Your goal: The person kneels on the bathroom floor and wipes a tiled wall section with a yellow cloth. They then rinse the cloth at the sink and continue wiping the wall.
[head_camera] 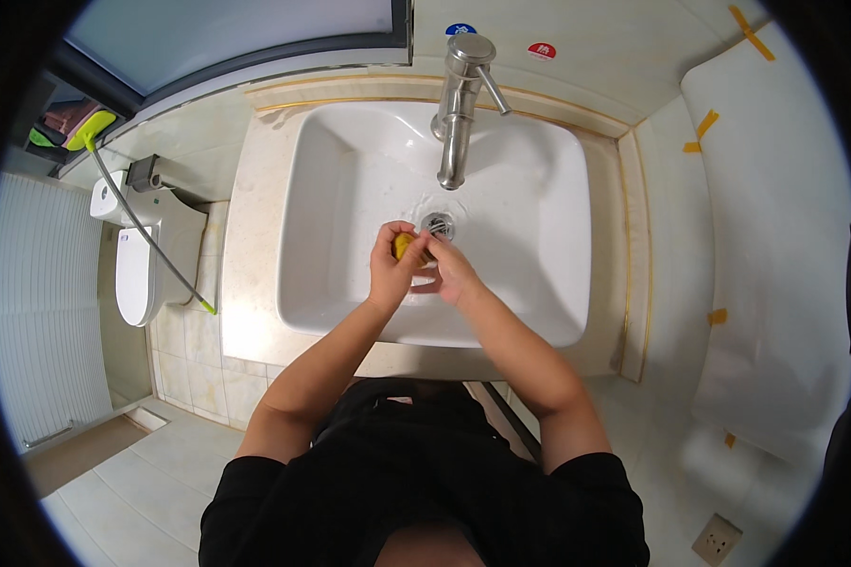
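Observation:
Over the white ceramic washbasin (340, 191), my left hand (391, 273) grips a small rounded yellow object (401, 244). Fingers cover much of it, so its exact kind cannot be made out. My right hand (454, 273) meets the left at the thumb, close against the object's right side. Its lower fingers are spread slightly; whether they grip the object is hidden. Just beyond both hands lies the metal drain (438, 225), with rippling water around it. A brushed metal faucet (455, 135) rises at the basin's back, its spout above the drain.
A pale stone countertop (255, 283) surrounds the basin. To the left stand a white toilet (138, 276) and a leaning grey-handled cleaning tool (142, 227) with a lime-green head. On the right, a taped white covering (766, 248) lines the wall, above a socket (717, 540).

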{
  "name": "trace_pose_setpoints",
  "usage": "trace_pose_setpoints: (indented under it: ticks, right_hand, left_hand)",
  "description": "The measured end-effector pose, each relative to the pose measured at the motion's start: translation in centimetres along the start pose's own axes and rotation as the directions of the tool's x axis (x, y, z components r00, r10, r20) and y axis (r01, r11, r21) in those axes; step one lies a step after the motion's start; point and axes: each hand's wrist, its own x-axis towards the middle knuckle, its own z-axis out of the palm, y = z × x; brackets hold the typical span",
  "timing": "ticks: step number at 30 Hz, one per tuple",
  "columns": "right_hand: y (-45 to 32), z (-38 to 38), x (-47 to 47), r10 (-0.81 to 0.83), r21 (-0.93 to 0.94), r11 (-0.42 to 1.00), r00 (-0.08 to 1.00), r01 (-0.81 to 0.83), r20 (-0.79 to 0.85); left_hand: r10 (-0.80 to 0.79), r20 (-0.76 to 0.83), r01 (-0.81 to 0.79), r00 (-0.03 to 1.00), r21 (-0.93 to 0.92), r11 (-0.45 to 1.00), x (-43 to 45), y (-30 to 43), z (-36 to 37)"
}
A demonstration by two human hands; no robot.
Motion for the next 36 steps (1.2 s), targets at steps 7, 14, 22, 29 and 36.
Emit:
trace_pose_setpoints:
  ticks: [7, 14, 22, 29, 36]
  right_hand:
    - [0.2, 2.3, -1.8, -0.183, 0.594, 0.777, 0.978, 0.209, -0.103]
    - [0.4, 5.5, -4.6, -0.835, 0.148, 0.531, 0.545, 0.834, -0.077]
    - [0.1, 5.0, -6.5, -0.639, -0.156, -0.418, -0.168, 0.895, 0.751]
    - [1.2, 3.9, -4.1, -0.214, 0.001, -0.620, -0.170, 0.784, 0.962]
    - [1.4, 3.8, -2.5, -0.010, -0.042, -0.741, 0.053, 0.670, 0.999]
  left_hand:
    - [0.148, -0.013, -0.148, 0.989, -0.164, 0.975, -1.6, 1.4, 1.3]
    - [-0.494, 0.011, 0.317, 0.869, -0.780, 0.539, -0.5, 3.4, 0.7]
    - [-0.508, 0.723, 0.874, 0.468, -0.463, 0.145, 2.0, 5.6, -1.1]
    - [-0.625, 0.757, 0.864, 0.192, 0.171, 0.473, 3.6, 4.7, -0.6]
    - [-0.673, 0.668, 0.531, 0.318, 0.462, 0.710, 4.8, 3.3, -0.4]
